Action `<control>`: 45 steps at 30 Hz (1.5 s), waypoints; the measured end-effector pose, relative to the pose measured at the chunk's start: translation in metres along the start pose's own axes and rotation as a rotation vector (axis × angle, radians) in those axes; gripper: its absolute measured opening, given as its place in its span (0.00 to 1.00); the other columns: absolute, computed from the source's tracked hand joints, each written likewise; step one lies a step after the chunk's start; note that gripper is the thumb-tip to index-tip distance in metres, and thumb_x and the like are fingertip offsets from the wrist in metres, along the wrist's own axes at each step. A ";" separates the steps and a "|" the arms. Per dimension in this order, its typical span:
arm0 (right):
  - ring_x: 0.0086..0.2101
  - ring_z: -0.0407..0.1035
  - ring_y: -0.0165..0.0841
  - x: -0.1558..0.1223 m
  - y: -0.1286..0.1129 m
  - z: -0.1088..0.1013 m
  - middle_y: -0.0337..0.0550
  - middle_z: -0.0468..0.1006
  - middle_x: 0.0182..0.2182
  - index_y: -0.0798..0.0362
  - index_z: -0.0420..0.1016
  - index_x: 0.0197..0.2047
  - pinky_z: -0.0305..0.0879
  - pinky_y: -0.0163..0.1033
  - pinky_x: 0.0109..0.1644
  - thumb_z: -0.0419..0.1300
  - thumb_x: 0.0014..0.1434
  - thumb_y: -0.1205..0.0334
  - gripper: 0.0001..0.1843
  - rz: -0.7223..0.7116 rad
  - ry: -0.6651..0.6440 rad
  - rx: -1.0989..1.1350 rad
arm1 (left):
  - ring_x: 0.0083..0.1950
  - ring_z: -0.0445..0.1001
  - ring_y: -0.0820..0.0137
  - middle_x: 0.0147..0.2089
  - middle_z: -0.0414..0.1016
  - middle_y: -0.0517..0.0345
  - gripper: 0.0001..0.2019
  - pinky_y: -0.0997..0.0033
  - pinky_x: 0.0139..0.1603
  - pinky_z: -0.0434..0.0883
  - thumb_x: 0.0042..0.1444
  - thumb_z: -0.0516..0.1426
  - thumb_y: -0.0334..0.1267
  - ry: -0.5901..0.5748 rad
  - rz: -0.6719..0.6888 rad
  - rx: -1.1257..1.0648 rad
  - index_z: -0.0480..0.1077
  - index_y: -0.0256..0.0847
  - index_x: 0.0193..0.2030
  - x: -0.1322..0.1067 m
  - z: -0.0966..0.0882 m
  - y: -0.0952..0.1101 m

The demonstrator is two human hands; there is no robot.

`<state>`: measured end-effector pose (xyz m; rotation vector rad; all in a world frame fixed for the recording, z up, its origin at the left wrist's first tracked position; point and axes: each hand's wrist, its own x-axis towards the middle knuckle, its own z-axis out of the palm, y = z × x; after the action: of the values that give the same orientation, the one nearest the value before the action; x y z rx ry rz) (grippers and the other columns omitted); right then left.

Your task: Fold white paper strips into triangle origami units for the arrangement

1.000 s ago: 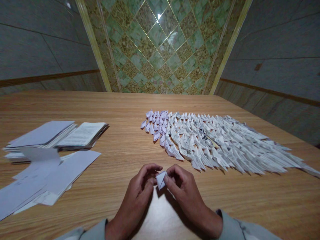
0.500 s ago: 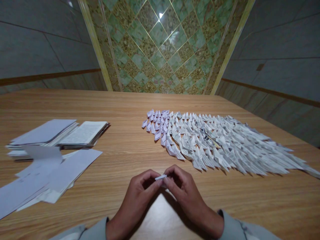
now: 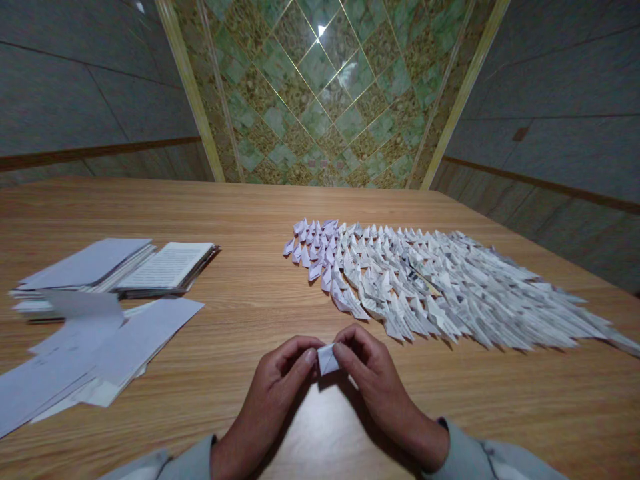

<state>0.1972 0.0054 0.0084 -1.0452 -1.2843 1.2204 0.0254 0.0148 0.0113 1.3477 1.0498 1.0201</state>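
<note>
A small folded piece of white paper (image 3: 328, 361) is held between my two hands, over the near middle of the table. My left hand (image 3: 285, 375) pinches its left edge between thumb and fingers. On the right edge, my right hand (image 3: 367, 370) grips it with the thumb on top. The paper's creased face points up toward me. Beyond my hands, to the right, stand rows of folded paper boats (image 3: 410, 287), pale purple ones at the left end and printed white ones across the rest.
Left on the wooden table (image 3: 250, 220) lie a stack of paper sheets (image 3: 90, 263), a stack of printed pages (image 3: 167, 267) and loose sheets (image 3: 145, 340) spread nearer me. A tiled wall (image 3: 320, 100) rises behind the table.
The folded paper was seen nearly edge-on and now shows its flat, creased face. My fingertips have moved slightly apart, to its left and right edges.
</note>
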 end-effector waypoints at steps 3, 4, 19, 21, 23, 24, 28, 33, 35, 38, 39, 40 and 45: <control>0.31 0.65 0.31 0.000 -0.001 0.000 0.37 0.71 0.29 0.53 0.71 0.34 0.61 0.36 0.35 0.61 0.64 0.53 0.12 -0.008 -0.001 -0.033 | 0.38 0.75 0.64 0.34 0.79 0.56 0.10 0.70 0.40 0.70 0.59 0.62 0.45 0.014 -0.005 0.018 0.79 0.40 0.37 0.001 0.000 0.000; 0.31 0.64 0.31 0.000 -0.002 0.000 0.37 0.71 0.29 0.53 0.71 0.34 0.61 0.36 0.35 0.61 0.64 0.53 0.12 -0.014 -0.006 -0.044 | 0.38 0.75 0.64 0.34 0.79 0.55 0.10 0.70 0.40 0.69 0.58 0.62 0.44 0.012 -0.005 0.025 0.79 0.39 0.36 0.001 0.000 0.000; 0.30 0.62 0.30 0.000 -0.007 -0.001 0.35 0.69 0.27 0.53 0.70 0.31 0.60 0.35 0.34 0.61 0.64 0.52 0.15 -0.005 -0.050 -0.057 | 0.33 0.73 0.68 0.31 0.79 0.55 0.12 0.72 0.36 0.68 0.53 0.67 0.46 -0.108 -0.105 -0.149 0.79 0.36 0.32 0.004 0.003 -0.007; 0.29 0.63 0.30 0.000 -0.007 0.000 0.35 0.69 0.27 0.53 0.69 0.32 0.60 0.35 0.33 0.61 0.65 0.50 0.16 0.022 -0.076 0.010 | 0.32 0.73 0.68 0.29 0.79 0.54 0.13 0.71 0.36 0.68 0.54 0.66 0.46 -0.105 -0.120 -0.154 0.78 0.36 0.30 0.004 0.003 -0.010; 0.30 0.64 0.30 -0.001 -0.006 0.001 0.36 0.69 0.27 0.53 0.70 0.33 0.61 0.35 0.33 0.60 0.65 0.47 0.18 0.053 -0.097 0.056 | 0.32 0.73 0.69 0.29 0.79 0.54 0.13 0.71 0.35 0.68 0.55 0.66 0.45 -0.088 -0.118 -0.155 0.78 0.36 0.30 0.004 0.002 -0.012; 0.30 0.65 0.30 -0.001 -0.005 0.001 0.36 0.70 0.27 0.53 0.70 0.33 0.62 0.35 0.34 0.61 0.64 0.47 0.18 0.066 -0.103 0.059 | 0.31 0.73 0.69 0.28 0.79 0.55 0.12 0.72 0.35 0.68 0.55 0.66 0.44 -0.080 -0.111 -0.153 0.78 0.36 0.29 0.004 0.002 -0.012; 0.30 0.64 0.30 -0.001 -0.003 0.002 0.37 0.71 0.27 0.54 0.72 0.32 0.61 0.36 0.34 0.66 0.60 0.48 0.18 0.080 -0.077 0.018 | 0.29 0.71 0.71 0.26 0.76 0.58 0.12 0.74 0.32 0.67 0.54 0.67 0.43 -0.077 -0.096 -0.159 0.76 0.36 0.28 0.001 0.005 -0.010; 0.28 0.65 0.30 0.001 -0.003 0.000 0.37 0.72 0.26 0.54 0.71 0.30 0.61 0.36 0.33 0.67 0.59 0.47 0.19 0.086 -0.067 0.076 | 0.29 0.72 0.71 0.27 0.76 0.58 0.14 0.74 0.32 0.69 0.54 0.68 0.46 -0.116 -0.131 -0.236 0.76 0.36 0.31 0.001 0.008 -0.009; 0.27 0.65 0.29 0.002 -0.003 -0.001 0.36 0.71 0.25 0.54 0.69 0.30 0.61 0.35 0.32 0.68 0.58 0.46 0.20 0.087 -0.062 0.111 | 0.30 0.74 0.70 0.28 0.77 0.56 0.15 0.73 0.34 0.70 0.55 0.67 0.48 -0.159 -0.135 -0.239 0.78 0.36 0.33 0.002 0.008 -0.011; 0.26 0.63 0.28 0.002 -0.002 -0.003 0.34 0.70 0.25 0.53 0.68 0.30 0.59 0.34 0.32 0.68 0.58 0.45 0.21 0.088 -0.049 0.140 | 0.30 0.75 0.70 0.29 0.78 0.53 0.17 0.72 0.34 0.71 0.56 0.66 0.50 -0.195 -0.150 -0.222 0.78 0.34 0.31 0.002 0.006 -0.011; 0.26 0.62 0.27 0.002 -0.002 -0.003 0.34 0.70 0.24 0.54 0.68 0.29 0.59 0.34 0.32 0.68 0.58 0.46 0.21 0.097 -0.053 0.153 | 0.29 0.75 0.70 0.28 0.78 0.53 0.18 0.72 0.33 0.71 0.56 0.66 0.50 -0.198 -0.156 -0.225 0.78 0.34 0.30 0.001 0.005 -0.011; 0.27 0.62 0.27 0.002 -0.002 -0.004 0.34 0.70 0.24 0.54 0.68 0.29 0.59 0.34 0.32 0.69 0.57 0.45 0.22 0.114 -0.062 0.174 | 0.28 0.75 0.70 0.28 0.78 0.53 0.18 0.72 0.33 0.71 0.55 0.67 0.51 -0.199 -0.161 -0.234 0.78 0.34 0.30 0.001 0.005 -0.010; 0.25 0.61 0.26 0.003 -0.002 -0.004 0.33 0.69 0.23 0.54 0.67 0.28 0.57 0.33 0.30 0.69 0.56 0.42 0.24 0.208 -0.121 0.280 | 0.28 0.75 0.68 0.26 0.78 0.53 0.17 0.71 0.33 0.71 0.56 0.65 0.50 -0.228 -0.123 -0.179 0.77 0.35 0.29 -0.004 0.005 -0.008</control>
<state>0.2012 0.0088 0.0109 -0.9271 -1.0746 1.5922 0.0290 0.0102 0.0032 1.2064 0.8396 0.8276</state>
